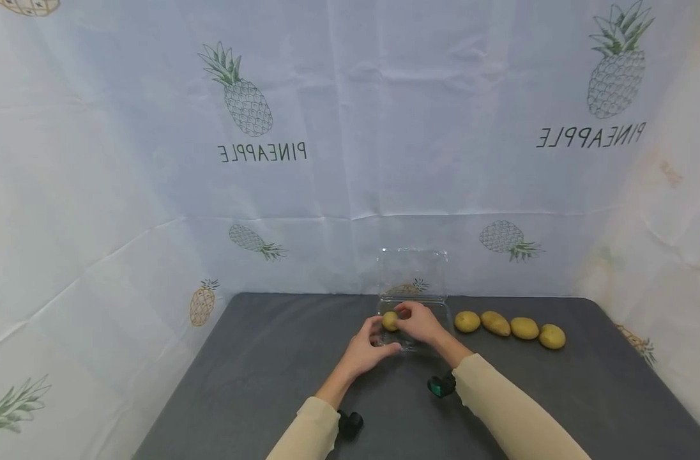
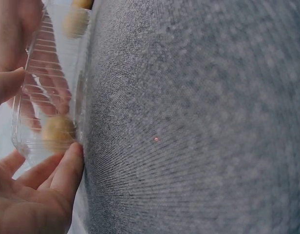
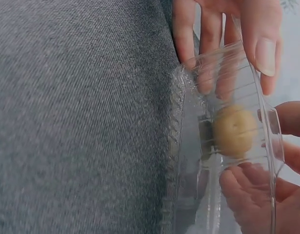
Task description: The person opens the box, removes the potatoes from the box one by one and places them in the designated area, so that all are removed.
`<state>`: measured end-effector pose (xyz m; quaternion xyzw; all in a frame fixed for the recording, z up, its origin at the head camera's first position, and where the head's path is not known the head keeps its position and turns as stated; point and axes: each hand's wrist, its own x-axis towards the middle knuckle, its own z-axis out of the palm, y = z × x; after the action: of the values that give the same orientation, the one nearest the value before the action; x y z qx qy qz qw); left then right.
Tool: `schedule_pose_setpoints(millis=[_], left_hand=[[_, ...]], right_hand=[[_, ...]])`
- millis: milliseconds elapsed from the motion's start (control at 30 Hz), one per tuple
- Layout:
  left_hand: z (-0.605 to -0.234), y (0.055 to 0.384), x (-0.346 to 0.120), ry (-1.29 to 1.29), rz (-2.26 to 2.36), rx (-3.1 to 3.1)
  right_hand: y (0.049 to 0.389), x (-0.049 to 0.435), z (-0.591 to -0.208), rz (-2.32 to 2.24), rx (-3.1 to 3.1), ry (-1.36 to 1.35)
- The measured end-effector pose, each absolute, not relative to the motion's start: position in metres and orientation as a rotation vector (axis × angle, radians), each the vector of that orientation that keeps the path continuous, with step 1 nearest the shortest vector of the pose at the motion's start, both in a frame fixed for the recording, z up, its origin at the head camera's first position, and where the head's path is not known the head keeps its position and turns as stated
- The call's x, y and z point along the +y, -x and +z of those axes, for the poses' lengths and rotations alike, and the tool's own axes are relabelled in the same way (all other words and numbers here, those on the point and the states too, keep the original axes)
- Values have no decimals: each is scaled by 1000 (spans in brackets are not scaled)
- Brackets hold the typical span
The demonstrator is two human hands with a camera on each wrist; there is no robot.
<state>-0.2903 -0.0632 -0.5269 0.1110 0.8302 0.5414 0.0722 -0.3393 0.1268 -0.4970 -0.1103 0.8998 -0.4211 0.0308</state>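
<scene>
A clear plastic container (image 1: 412, 257) stands with its hinged lid raised at the back of the table. My left hand (image 1: 363, 350) holds its near left corner, thumb on the front rim and fingers along the left end. That thumb (image 3: 264, 56) also shows in the right wrist view. Inside the container, a small yellow potato (image 1: 389, 321) is near the left end and close to the floor. My right hand (image 1: 420, 322) reaches in from the right and holds this potato with its fingertips. Through the ribbed wall the potato (image 2: 58, 133) looks blurred.
Right of the container, several potatoes (image 1: 495, 323) lie in a row on the dark grey tabletop (image 1: 281, 358). A white cloth printed with pineapples (image 1: 350, 160) hangs behind the table and along both sides. Dark wrist devices (image 1: 442, 385) sit below the sleeves.
</scene>
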Motion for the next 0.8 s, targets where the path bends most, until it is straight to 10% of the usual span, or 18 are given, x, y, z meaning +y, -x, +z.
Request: schedule_pose_setpoints(millis=[800], left_hand=[[-527,290,-61,-332,1632,2503]], right_hand=[[344,118,-502,-1248,2752,336]])
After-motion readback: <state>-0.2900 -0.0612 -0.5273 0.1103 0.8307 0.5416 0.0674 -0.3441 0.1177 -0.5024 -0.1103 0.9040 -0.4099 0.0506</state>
